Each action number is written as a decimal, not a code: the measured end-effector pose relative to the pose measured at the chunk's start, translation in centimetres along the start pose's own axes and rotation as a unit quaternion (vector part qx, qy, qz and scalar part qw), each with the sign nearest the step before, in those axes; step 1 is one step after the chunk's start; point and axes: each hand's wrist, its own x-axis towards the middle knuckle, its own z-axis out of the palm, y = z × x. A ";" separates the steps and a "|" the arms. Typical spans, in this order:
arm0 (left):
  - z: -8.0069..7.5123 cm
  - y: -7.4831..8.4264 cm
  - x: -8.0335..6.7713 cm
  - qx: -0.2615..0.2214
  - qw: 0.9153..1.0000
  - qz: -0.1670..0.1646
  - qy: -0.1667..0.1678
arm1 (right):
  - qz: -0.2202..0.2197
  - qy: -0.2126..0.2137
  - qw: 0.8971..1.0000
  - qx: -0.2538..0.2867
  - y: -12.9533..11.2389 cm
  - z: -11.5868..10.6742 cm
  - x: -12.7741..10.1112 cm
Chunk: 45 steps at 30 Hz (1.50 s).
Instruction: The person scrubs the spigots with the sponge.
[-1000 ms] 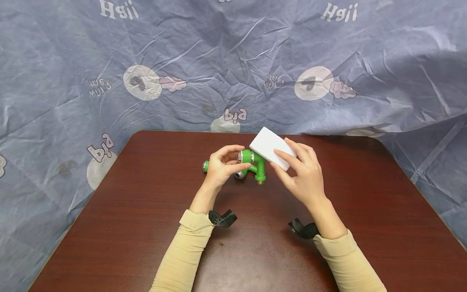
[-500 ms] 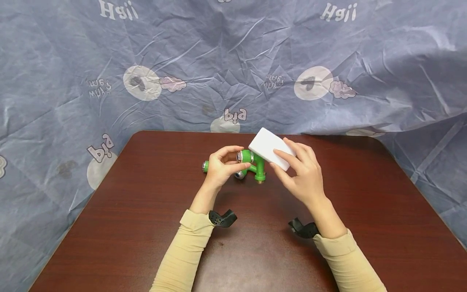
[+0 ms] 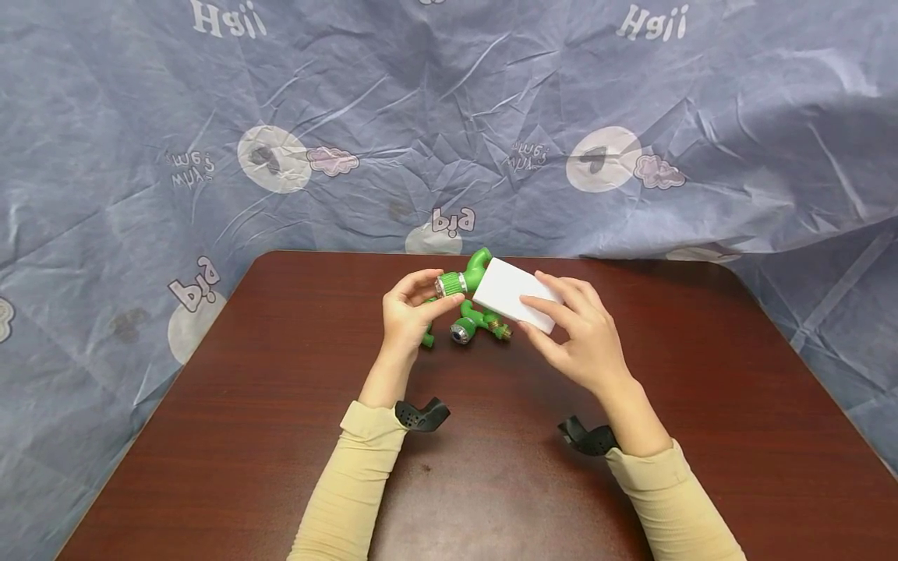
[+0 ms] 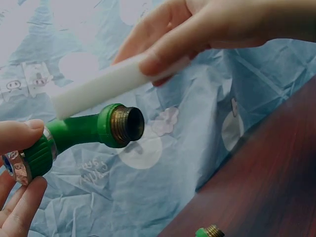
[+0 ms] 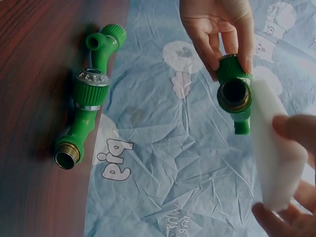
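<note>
Brown table [image 3: 505, 491]: left hand [image 3: 405, 315] pinches green tap [image 4: 79, 132] by its knob [image 4: 39, 157]; right hand [image 3: 588, 336] grips white block [image 3: 508, 290], best pressed evenly, I judge.

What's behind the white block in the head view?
The held green tap passes partly behind the white block. Its threaded end is covered there but shows in the left wrist view. Anything else there is hidden.

Wrinkled blue-grey printed cloth [image 3: 449, 117] behind reddish-brown table [image 3: 231, 436], light reflecting off wood-grained top.
</note>
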 end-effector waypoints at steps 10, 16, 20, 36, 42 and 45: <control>-0.6 0.2 0.3 -0.024 0.999 -0.009 0.030 | 0.002 0.012 1.000 0.010 -0.1 0.0 0.0; -0.6 0.3 0.3 -0.022 0.999 -0.010 0.023 | 0.058 0.028 0.997 -0.036 0.2 0.0 -0.2; -0.6 0.4 0.2 -0.019 0.999 -0.006 0.027 | 0.083 0.042 0.995 -0.042 0.3 0.1 -0.3; 0.2 0.6 -0.2 0.033 0.999 0.009 -0.027 | 0.015 0.055 0.998 -0.021 0.0 0.3 -0.1; 1.3 2.1 -1.1 0.084 0.994 0.028 -0.064 | 0.005 0.056 0.998 -0.026 -0.1 0.4 0.0; 1.8 2.8 -1.5 0.087 0.992 0.032 -0.083 | 0.005 0.044 0.999 -0.031 -0.1 0.5 -0.1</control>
